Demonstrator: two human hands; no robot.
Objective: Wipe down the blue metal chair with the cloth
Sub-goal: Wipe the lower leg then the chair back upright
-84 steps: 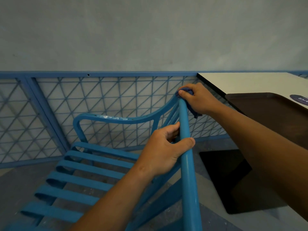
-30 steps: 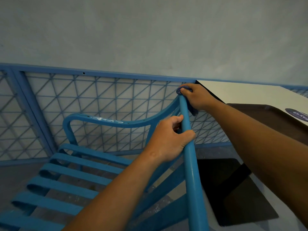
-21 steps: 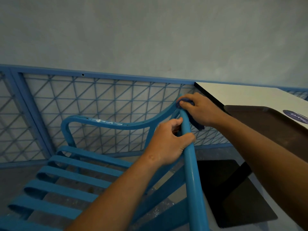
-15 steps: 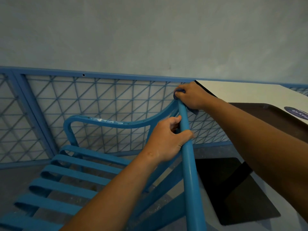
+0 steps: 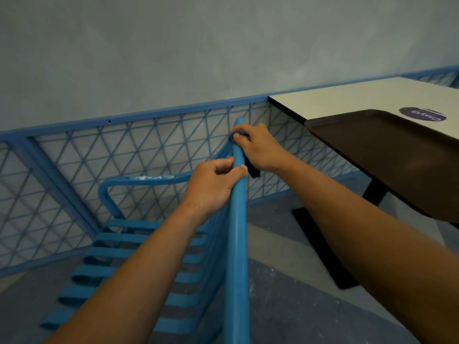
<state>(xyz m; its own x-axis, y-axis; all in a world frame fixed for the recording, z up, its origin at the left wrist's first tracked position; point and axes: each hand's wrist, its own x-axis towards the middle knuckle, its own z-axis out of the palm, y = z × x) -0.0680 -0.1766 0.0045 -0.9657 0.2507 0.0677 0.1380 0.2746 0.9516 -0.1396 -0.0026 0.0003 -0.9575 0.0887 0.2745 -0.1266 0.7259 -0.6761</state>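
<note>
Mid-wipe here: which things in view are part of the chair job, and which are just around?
In the job:
blue metal chair
cloth
right hand, gripping the cloth on the rail
left hand, gripping the rail

Just around:
table
brown tray
mesh fence

Both bare forearms reach forward and up from the bottom of the view, the left from the lower left, the right from the lower right. The left hand (image 5: 213, 186) is curled round the chair rail (image 5: 237, 244), thumb lying across its top. Just beyond it the right hand (image 5: 260, 147) grips the cloth (image 5: 253, 171) against the same rail, seemingly with its thumb pressed on top.
</note>
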